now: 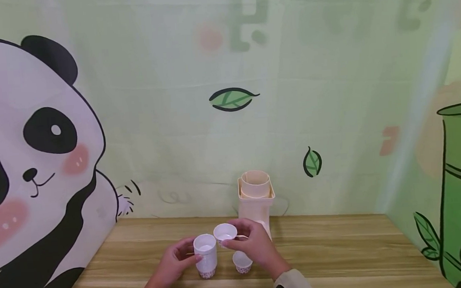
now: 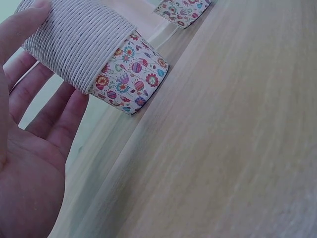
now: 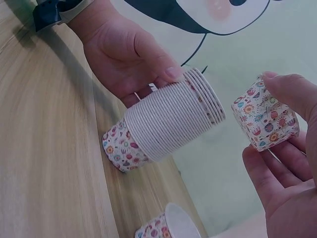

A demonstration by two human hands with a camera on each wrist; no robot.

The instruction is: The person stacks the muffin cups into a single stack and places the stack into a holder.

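A tall stack of nested paper cups [image 1: 208,262] stands upright on the table, its bottom cup showing a flowered print in the left wrist view. My left hand [image 1: 170,265] grips the stack's side, thumb near the upper rims. Beside the top of the stack, my right hand [image 1: 258,245] pinches a single flowered paper cup [image 3: 265,116] between thumb and fingers. This cup is held in the air, apart from the stack in the right wrist view. Another flowered paper cup [image 1: 243,263] rests mouth up on the table, below the right hand.
Behind the right hand stands a pale pink holder [image 1: 256,200] with a round tube in its top, partly hidden by the hand. The wood-grain table [image 1: 334,252] ends at a backdrop [image 1: 164,122] printed with a panda, leaves and bamboo.
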